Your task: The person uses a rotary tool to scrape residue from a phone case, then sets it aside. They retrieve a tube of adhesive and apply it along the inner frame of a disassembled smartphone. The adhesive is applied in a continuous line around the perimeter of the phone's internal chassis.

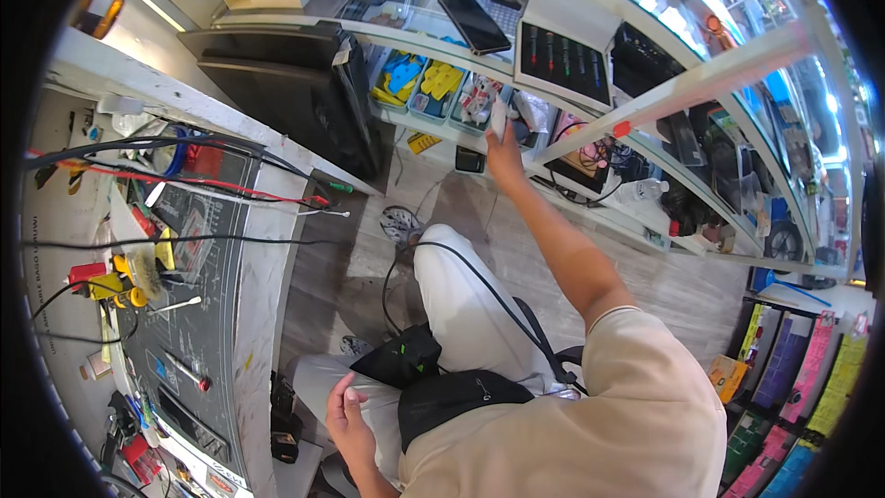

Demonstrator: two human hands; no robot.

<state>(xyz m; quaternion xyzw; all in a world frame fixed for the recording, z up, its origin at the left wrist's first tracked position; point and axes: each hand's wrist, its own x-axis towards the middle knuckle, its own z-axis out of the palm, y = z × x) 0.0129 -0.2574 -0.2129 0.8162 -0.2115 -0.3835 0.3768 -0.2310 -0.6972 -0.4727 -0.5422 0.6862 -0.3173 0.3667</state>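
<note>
Gripping small white packet at shelf bins, right hand

Dark phone screen flat on glass counter top. Black marker pack just right of it. Colourful flat packages, seemingly hanging, far right. Small orange box beside them.

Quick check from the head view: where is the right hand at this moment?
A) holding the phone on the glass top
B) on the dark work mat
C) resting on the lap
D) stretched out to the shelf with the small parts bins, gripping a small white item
D: the right hand is stretched out to the shelf, fingers around a small white item by the parts bins; the left hand sits near the lap.
</note>
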